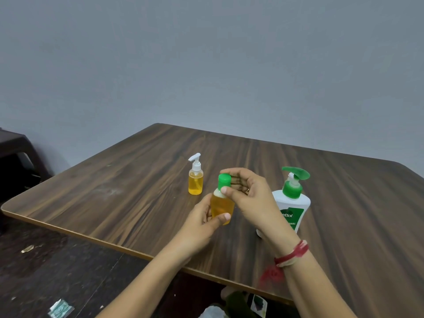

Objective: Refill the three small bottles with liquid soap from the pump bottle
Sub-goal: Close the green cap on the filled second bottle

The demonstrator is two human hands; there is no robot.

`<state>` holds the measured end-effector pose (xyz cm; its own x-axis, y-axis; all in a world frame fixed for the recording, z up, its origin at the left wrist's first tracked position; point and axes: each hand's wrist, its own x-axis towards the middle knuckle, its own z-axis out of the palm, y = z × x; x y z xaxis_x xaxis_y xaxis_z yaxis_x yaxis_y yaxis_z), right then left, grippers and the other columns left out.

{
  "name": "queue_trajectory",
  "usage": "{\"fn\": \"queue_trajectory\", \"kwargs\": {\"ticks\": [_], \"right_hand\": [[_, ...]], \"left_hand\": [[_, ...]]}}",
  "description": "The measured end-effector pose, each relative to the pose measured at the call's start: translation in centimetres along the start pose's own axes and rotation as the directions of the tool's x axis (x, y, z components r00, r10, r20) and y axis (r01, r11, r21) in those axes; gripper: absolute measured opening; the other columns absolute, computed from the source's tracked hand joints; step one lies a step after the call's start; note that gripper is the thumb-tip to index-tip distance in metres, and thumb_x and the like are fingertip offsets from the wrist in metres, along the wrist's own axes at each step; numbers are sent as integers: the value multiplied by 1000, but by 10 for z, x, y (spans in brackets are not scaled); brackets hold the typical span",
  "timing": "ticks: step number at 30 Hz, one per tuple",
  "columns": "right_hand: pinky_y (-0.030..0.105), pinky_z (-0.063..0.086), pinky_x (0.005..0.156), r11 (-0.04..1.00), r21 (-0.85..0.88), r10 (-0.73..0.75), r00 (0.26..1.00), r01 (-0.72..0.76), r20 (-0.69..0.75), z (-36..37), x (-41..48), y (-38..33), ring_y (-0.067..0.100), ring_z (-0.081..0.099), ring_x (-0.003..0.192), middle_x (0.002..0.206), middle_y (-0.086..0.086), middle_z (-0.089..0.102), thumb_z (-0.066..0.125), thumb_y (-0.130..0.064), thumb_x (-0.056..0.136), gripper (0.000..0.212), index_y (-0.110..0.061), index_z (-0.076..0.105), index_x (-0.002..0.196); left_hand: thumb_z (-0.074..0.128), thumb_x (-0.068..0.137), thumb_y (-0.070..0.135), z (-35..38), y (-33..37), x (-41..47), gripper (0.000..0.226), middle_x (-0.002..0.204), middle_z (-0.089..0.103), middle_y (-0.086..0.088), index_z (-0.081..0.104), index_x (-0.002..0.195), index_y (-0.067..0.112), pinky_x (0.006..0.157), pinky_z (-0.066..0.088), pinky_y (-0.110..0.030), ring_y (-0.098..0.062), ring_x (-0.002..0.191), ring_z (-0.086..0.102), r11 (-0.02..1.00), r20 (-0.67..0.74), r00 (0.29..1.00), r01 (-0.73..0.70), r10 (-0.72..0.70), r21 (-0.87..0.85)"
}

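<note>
Far to the left of the fingers we see a dark stool [16, 152] against the grey wall [206, 53], and below it a dark floor [57, 260] with a few paper scraps. The wood-grain desk [114, 191] spreads across the middle. Just left of and beyond the fingers stands a small bottle with a white pump [195, 181], upright on the desk, filled with amber liquid and touched by neither hand. Next comes our left hand [199, 222]: its fingers curl round the back of the green-capped small bottle [222, 208] and its thumb lies across the front of the lower body, so the bottle is gripped roughly upright between the two hands, amber soap showing through its sides. We cannot tell whether its base rests on the desk. Our right hand [250, 196] reaches over from the right, its thumb tip pressed at the base of the green cap [224, 180] and its curled fingers [238, 173] wrapped behind that cap. Just right of these fingers, partly hidden by the right wrist, stands the white pump bottle [292, 203] with its green pump head, upright on the desk. A red thread bracelet [292, 253] circles the right wrist, nearer to us.
</note>
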<state>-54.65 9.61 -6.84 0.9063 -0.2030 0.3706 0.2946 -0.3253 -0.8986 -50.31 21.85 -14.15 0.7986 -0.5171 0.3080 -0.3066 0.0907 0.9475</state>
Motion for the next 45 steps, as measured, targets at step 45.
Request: {"fn": "queue_trajectory", "kwargs": {"ticks": [45], "right_hand": [[21, 48, 86, 927, -50, -372, 897, 371, -237, -27, -16, -58, 5, 62, 93, 98, -1, 67, 61, -4, 86, 35, -15, 56, 119]], "left_hand": [[84, 66, 7, -12, -37, 67, 62, 92, 63, 3, 49, 116, 18, 67, 44, -20, -16, 77, 61, 915, -241, 962, 211, -131, 345]]}}
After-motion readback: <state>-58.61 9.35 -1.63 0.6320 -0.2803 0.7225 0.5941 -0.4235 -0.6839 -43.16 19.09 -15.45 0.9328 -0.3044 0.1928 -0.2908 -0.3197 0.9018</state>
